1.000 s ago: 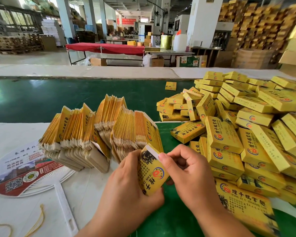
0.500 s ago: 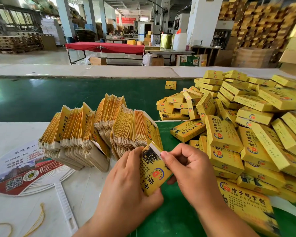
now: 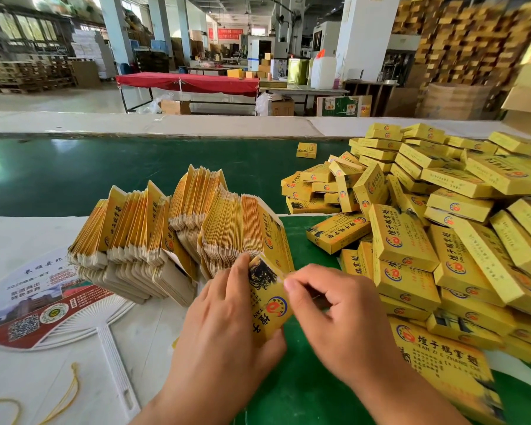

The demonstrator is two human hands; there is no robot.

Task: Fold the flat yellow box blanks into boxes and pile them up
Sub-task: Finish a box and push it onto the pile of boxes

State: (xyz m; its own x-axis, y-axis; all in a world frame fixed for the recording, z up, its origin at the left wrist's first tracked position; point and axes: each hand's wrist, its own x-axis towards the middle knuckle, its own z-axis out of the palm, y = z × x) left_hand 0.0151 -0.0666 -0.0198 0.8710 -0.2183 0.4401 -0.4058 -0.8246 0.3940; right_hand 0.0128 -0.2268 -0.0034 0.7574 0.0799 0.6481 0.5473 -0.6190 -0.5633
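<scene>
At the near edge of the bench: our two hands meet over the green mat (image 3: 304, 378), working one yellow box (image 3: 269, 305).
Right fingers: our right hand (image 3: 337, 314) has its fingers curled, the index fingertip (image 3: 290, 283) pressed at the top right corner of the box, where its end flap sits.
Left fingers: our left hand (image 3: 227, 326) wraps the box from the left, fingertips reaching its upper left edge and the thumb under its lower end.
Box in hand: we hold it upright and tilted, printed face toward us, above the mat and just in front of the blanks.
Flat blanks: a fanned stack of flat yellow blanks (image 3: 178, 231) stands on edge just beyond our left hand, on the white sheet (image 3: 19, 372).
Folded boxes: a loose heap of finished boxes (image 3: 442, 228) spreads to our right, touching our right wrist side.
Lone box: one small box (image 3: 306, 150) lies apart on the green belt (image 3: 74, 179) behind.
Left side: a printed hand fan (image 3: 43, 305) lies flat on the sheet, its rim tucked under the blanks; a yellow cord (image 3: 65, 397) lies near its handle.
</scene>
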